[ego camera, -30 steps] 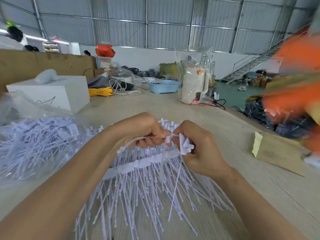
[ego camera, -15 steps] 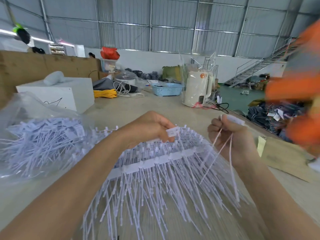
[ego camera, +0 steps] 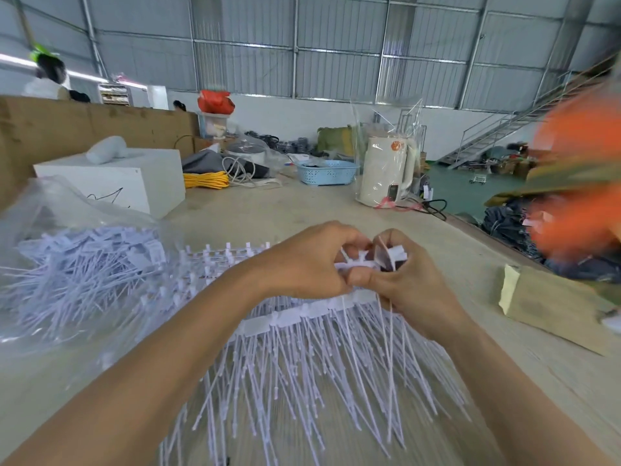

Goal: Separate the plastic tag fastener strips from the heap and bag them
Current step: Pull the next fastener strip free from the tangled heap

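1. Nearest: heap of fastener strips (ego camera: 302, 381) fanned across the tabletop (ego camera: 504, 381), thin stems pointing toward camera, flat head bars in a row just under the hands.
2. Left hand (ego camera: 302, 260) above the heap's far edge, fingers curled, pinching white tag heads (ego camera: 353, 264) at the point where both hands meet.
3. Right hand (ego camera: 408, 280) touching the left, fingers curled round a small bundle of separated strips (ego camera: 389, 331); heads poke out on top, a few stems hang down below the palm.
4. Step in hand, as judged: detaching one more strip from the heap and adding it to the right-hand bundle. Bagging not yet done for this bundle.
5. Next move likely needs: firm pinch at the head bar, short pull or twist apart, stems kept clear of the heap to avoid snagging. Risk: thin stems tangle and drag neighbours along.
6. Left of the heap: clear plastic bag (ego camera: 67, 230) lying on the tabletop, already holding many loose strips. Probable drop target, near the left forearm.
7. Right side: brown paper envelope (ego camera: 544, 307) on the tabletop, apart from the heap.
8. Farther: white box (ego camera: 141, 183), yellow cord coil (ego camera: 205, 179), blue basket (ego camera: 327, 171), wrapped white kettle (ego camera: 386, 169).
9. Far right: orange blur, unreadable.
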Demonstrator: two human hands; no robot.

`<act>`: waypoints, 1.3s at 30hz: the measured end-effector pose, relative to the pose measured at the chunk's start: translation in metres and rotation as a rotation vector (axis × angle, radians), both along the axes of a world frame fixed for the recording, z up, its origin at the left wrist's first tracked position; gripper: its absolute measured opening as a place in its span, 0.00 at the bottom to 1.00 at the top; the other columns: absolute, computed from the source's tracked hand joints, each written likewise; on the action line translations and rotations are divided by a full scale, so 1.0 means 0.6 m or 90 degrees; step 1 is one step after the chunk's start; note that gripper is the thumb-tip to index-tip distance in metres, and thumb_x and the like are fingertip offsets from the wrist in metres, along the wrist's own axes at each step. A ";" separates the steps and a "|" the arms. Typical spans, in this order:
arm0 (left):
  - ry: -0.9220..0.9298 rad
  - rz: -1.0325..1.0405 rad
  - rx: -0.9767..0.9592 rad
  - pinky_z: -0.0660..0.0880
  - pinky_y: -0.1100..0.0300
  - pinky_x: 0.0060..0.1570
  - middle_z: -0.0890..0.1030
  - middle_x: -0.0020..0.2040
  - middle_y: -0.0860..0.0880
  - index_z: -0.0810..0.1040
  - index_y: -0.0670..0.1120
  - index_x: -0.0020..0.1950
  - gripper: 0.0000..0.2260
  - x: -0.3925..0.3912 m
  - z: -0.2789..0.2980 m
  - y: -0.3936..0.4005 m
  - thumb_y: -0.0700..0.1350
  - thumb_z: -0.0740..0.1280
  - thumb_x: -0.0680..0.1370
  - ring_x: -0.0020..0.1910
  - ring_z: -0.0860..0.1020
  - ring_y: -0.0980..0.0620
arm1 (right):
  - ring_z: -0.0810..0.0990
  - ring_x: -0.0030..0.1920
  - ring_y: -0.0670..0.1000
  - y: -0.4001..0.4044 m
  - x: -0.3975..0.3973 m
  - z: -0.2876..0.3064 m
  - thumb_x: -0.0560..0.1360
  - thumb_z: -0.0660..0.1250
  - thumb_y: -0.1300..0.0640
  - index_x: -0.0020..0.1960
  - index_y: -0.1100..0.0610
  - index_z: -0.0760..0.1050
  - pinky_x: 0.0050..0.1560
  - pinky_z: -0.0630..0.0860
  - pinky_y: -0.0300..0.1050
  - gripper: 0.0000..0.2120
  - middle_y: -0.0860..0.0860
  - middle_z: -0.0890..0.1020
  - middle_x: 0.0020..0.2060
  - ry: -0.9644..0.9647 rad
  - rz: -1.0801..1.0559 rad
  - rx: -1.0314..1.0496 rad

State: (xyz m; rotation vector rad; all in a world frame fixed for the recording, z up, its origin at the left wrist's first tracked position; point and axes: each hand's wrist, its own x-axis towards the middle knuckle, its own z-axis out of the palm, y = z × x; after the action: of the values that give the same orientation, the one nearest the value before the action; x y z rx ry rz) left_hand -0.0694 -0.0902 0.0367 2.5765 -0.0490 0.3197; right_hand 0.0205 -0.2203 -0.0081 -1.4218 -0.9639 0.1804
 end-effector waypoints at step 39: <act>0.056 0.030 -0.501 0.69 0.68 0.24 0.78 0.28 0.49 0.75 0.45 0.36 0.09 0.023 -0.032 0.035 0.45 0.68 0.75 0.24 0.73 0.57 | 0.57 0.23 0.40 -0.079 0.089 0.017 0.66 0.74 0.57 0.34 0.55 0.69 0.17 0.61 0.30 0.12 0.46 0.64 0.24 0.522 0.369 0.459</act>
State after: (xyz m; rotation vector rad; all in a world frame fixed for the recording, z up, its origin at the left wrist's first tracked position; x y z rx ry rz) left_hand -0.0558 -0.0694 0.0173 1.8071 0.1428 0.1879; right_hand 0.0738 -0.2675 0.0021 -0.3011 -0.6094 0.7041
